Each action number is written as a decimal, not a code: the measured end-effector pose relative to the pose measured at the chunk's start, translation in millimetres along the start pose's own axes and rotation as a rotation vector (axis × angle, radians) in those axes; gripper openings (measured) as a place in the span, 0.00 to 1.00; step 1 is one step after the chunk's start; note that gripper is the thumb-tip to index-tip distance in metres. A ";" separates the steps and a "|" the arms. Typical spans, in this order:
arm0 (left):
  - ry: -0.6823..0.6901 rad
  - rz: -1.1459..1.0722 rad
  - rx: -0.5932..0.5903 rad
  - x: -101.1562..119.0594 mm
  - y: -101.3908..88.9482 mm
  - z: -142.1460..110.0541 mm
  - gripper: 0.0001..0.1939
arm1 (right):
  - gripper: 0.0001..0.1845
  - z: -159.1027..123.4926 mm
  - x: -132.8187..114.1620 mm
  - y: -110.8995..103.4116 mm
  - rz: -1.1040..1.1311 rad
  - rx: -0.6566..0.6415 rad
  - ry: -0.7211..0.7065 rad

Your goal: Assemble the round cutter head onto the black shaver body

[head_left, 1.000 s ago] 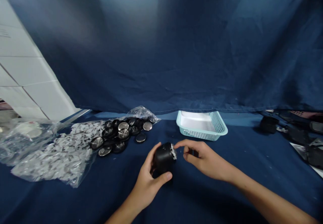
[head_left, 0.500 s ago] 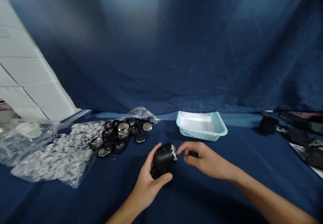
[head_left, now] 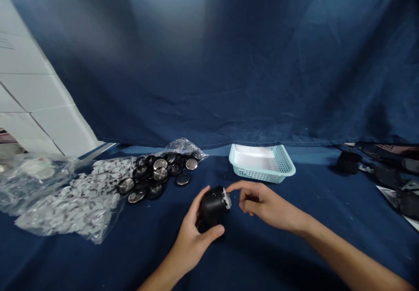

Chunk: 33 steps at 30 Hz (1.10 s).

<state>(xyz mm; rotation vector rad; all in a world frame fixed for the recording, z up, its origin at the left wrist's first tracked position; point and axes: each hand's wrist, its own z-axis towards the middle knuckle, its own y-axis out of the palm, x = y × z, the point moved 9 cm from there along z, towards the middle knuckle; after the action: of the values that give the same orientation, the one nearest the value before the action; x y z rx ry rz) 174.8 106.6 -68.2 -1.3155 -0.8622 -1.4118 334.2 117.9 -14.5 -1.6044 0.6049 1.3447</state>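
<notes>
My left hand (head_left: pixel 191 238) cups a black cylindrical part (head_left: pixel 212 206) from below and the side, with the thumb across its near side. The part's end (head_left: pixel 225 198) faces right and shows white and grey pieces. My right hand (head_left: pixel 265 206) is beside that end, its index fingertip at or very near the end's upper edge. Nothing shows in my right hand, though its curled fingers hide a little. Behind the hands, on the left, lies a heap of round black discs with silver mesh faces (head_left: pixel 157 175).
A clear plastic bag of white-and-black pieces (head_left: pixel 70 199) lies left of the discs. A pale teal plastic basket (head_left: pixel 262 164) stands behind my hands. Dark objects (head_left: pixel 348 162) lie at the right. Navy cloth (head_left: pixel 209 85) hangs behind and covers the table.
My right hand has shifted slightly, its index fingertip now back at the part's end. The black part has turned a little in my left hand, showing more of its end.
</notes>
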 end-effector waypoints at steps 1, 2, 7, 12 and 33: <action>0.000 0.001 -0.001 -0.1 0.0 0.1 0.45 | 0.25 -0.2 1.6 0.0 -0.028 0.002 0.009; 0.001 0.000 -0.002 -0.3 0.0 0.1 0.45 | 0.23 -0.7 2.8 0.1 -0.049 0.002 0.020; 0.005 -0.016 -0.006 -0.5 0.7 0.4 0.45 | 0.16 -3.4 -2.7 5.2 0.014 -0.052 0.039; 0.003 -0.021 -0.006 0.6 1.1 0.8 0.45 | 0.24 -3.4 -9.8 2.6 0.101 -0.032 0.011; -0.008 -0.034 -0.009 -1.0 1.1 0.9 0.45 | 0.27 -3.5 -6.0 1.3 -0.012 -0.010 -0.030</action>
<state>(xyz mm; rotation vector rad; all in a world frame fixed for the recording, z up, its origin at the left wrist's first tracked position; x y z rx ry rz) 176.1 107.3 -69.1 -1.3200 -0.8884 -1.4388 333.1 113.1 -9.3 -1.5908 0.5701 1.3632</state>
